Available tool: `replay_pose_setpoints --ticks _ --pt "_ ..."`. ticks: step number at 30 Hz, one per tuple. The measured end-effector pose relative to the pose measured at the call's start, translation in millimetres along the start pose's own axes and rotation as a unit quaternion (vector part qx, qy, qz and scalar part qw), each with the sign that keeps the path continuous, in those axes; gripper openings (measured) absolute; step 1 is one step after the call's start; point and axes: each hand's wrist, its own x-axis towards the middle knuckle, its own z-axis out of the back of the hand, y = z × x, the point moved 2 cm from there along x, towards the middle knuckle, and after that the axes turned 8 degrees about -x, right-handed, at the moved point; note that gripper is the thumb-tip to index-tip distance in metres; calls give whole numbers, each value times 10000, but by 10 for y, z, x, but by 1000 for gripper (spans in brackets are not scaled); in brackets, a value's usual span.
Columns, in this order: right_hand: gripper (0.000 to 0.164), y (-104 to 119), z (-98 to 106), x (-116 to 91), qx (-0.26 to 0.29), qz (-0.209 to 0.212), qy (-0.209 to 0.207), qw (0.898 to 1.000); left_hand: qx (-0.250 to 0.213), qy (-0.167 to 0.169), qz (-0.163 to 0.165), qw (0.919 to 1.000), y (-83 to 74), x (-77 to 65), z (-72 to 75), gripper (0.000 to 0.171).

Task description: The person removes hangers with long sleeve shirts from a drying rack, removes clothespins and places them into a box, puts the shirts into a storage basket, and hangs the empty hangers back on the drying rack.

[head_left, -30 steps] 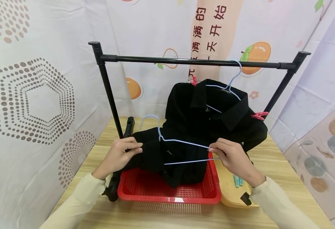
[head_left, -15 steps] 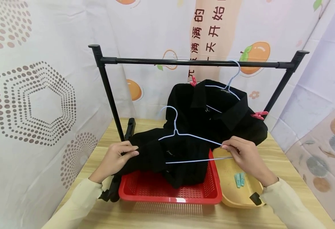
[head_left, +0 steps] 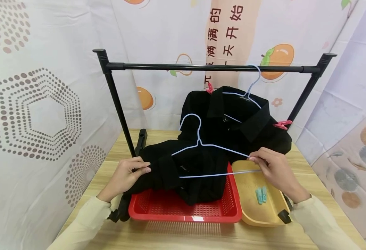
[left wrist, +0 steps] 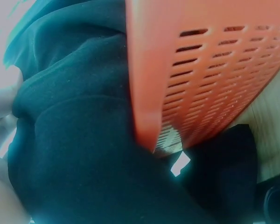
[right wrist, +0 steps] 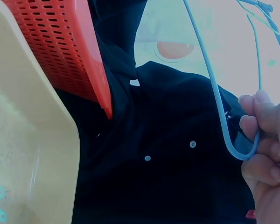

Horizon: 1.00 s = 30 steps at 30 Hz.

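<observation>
My left hand point(head_left: 127, 177) pinches the shoulder of a black collared shirt point(head_left: 153, 151) that lies over the red basket in the head view. A light blue wire hanger point(head_left: 199, 139) has its left end inside that shirt's collar, hidden by the cloth, while its hook points up. At the hanger's right end, outside the shirt, my right hand point(head_left: 273, 172) grips the wire. The right wrist view shows fingers point(right wrist: 266, 109) curled round the hanger's bent corner point(right wrist: 238, 154). In the left wrist view, the shirt cloth point(left wrist: 79, 140) hangs beside the basket wall.
Another black shirt point(head_left: 255, 121) hangs by a blue hanger from the black rack's bar point(head_left: 170, 67), with pink clips point(head_left: 283, 125) on its shoulders. The red basket point(head_left: 186, 218) stands in front. Right of it, a yellow tray point(head_left: 248, 217) holds teal clips point(head_left: 260, 195).
My right hand has moved right with the hanger, and its hook has shifted right and up. More of the hanger's left arm shows above the collar. My left hand keeps its pinch, nearly still.
</observation>
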Motion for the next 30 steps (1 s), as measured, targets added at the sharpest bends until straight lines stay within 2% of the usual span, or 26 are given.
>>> replay_pose_setpoints --ticks 6,9,19,25,30 --pt "30 -47 52 -38 -111 -143 -22 9998 -92 23 131 9999 2 10 -23 20" --pt "30 -71 80 -59 -127 -215 37 9997 -80 140 229 9996 8 19 -29 18" --pt "32 -169 176 -148 -264 -239 208 9992 237 843 663 9939 137 -77 -16 12" --pt "35 -194 261 -156 -315 -278 70 9991 662 1265 780 9867 108 -118 -47 11" --pt "34 -202 293 -152 -508 -286 10 9983 745 1596 958 9797 108 -155 -77 8"
